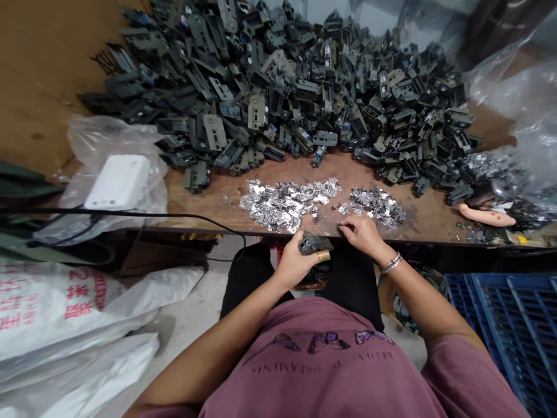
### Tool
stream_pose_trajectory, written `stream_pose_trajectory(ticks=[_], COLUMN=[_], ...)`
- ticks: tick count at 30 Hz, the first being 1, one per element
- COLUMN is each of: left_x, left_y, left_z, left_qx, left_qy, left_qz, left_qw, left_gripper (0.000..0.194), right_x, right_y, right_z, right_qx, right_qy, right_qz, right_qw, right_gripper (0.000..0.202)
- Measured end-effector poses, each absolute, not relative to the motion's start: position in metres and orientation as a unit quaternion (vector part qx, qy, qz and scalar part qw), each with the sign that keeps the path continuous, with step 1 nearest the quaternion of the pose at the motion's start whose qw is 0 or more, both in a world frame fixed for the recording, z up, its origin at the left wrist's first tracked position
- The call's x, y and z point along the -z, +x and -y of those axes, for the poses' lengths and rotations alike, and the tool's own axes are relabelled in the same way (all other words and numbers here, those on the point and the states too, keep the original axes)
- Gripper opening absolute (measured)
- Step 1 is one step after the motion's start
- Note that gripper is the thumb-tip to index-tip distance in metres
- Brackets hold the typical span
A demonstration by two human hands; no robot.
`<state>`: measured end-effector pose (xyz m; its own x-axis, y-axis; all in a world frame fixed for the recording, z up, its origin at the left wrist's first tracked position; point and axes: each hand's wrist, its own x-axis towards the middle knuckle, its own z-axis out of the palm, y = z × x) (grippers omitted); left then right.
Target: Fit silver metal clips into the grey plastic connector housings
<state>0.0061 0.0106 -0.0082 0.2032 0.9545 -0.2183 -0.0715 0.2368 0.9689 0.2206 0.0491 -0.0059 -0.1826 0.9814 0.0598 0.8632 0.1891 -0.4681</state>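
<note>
My left hand [292, 262] is wrapped round a dark grey-green plastic housing [311, 242], held just off the table's front edge. A gold-coloured band shows at the lower end of my grip. To the right, my right hand [364, 235] rests at the table edge with thumb and forefinger pinched together; whatever sits between them is too small to make out. Just beyond the hands lie two heaps of small shiny metal pieces, a larger left heap [282, 203] and a smaller right heap [378, 206].
A big pile of similar dark housings [270, 87] covers the back of the wooden table [195, 217]. At left, a white box [118, 181] sits on clear plastic, and a black cable [191, 216] crosses the edge. Blue plastic crates [513, 313] stand at right, white sacks [56, 313] at left.
</note>
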Motion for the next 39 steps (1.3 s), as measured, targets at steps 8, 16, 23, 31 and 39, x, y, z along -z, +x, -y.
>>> stream_pose_trajectory(ticks=[8,16,23,31,39], left_x=[0.009,0.007,0.006,0.004,0.004], left_y=[0.005,-0.002,-0.01,-0.017,-0.018], left_z=[-0.012,-0.004,0.002,0.007,0.011], left_qx=[-0.405,-0.362,-0.351,-0.369,-0.42], left_qy=[0.539,0.57,0.543,0.535,0.562], left_qz=[-0.452,-0.433,-0.437,-0.453,-0.44], left_qw=[0.583,0.597,0.626,0.61,0.561], left_gripper=[0.038,0.04,0.041,0.035,0.047], right_x=[-0.02,-0.033,-0.015,-0.005,0.008], right_y=[0.201,0.205,0.194,0.189,0.167], right_z=[-0.015,-0.001,0.021,0.025,0.025], right_qx=[-0.275,-0.31,-0.25,-0.45,-0.598], right_qy=[-0.517,-0.495,-0.446,-0.487,-0.533], right_qz=[0.76,0.771,0.804,0.658,0.386], right_qw=[0.281,0.254,0.303,0.356,0.459], right_gripper=[0.01,0.013,0.021,0.019,0.035])
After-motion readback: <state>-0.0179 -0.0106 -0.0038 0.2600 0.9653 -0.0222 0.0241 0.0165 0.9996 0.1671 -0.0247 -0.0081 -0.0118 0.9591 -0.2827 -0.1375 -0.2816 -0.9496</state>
